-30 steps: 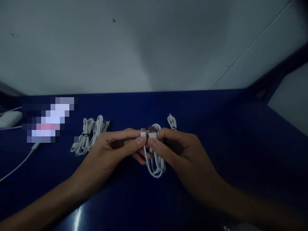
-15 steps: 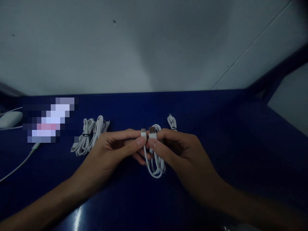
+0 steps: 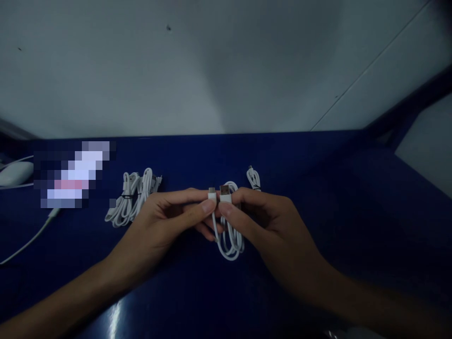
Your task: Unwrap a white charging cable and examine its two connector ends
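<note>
A coiled white USB cable (image 3: 230, 240) hangs between both hands just above a dark blue table (image 3: 318, 197). My left hand (image 3: 165, 221) pinches the small plug end (image 3: 211, 194) between thumb and forefinger. My right hand (image 3: 261, 221) pinches the larger USB plug (image 3: 225, 193) right beside it. The two plugs stand side by side, pointing up. The cable's loops dangle below the fingers.
A tied bundle of white cables (image 3: 132, 195) lies on the table to the left of my left hand. Another small white cable (image 3: 253, 179) sits behind my right hand. At the far left are a white device (image 3: 14, 173), a thin white lead (image 3: 28, 240) and a blurred-out patch. A pale wall rises behind.
</note>
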Demonstrator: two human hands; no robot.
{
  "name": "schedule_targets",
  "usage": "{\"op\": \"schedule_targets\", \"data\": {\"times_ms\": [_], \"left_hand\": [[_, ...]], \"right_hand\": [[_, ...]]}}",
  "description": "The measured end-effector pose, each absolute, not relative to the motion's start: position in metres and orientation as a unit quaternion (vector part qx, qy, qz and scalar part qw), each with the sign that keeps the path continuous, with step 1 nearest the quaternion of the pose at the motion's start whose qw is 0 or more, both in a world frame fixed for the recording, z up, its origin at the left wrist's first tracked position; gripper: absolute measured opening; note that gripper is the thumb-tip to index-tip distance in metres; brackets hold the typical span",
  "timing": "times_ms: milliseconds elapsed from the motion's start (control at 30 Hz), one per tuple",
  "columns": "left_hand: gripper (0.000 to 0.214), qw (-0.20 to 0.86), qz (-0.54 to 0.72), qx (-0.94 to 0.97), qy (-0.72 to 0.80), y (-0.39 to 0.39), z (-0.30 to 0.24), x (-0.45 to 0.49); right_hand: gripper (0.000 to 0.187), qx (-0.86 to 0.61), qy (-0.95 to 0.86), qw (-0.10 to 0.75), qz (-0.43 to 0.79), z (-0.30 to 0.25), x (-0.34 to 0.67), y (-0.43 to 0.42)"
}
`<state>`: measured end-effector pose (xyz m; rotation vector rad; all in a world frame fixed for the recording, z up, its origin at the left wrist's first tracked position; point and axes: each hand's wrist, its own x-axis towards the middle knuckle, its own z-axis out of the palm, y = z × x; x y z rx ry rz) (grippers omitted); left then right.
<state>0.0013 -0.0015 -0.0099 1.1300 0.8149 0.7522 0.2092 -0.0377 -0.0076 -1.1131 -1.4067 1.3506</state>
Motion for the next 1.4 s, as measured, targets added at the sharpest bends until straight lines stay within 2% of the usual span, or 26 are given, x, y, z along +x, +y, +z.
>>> {"op": "schedule_targets", "data": {"times_ms": [1400], "left_hand": [[0.019, 0.703, 0.332, 0.508, 0.37, -0.0004, -0.0114, 0.0013]], "right_hand": [[0.032, -0.469, -0.547, 0.417, 0.554, -0.006, 0.2099, -0.0397]]}}
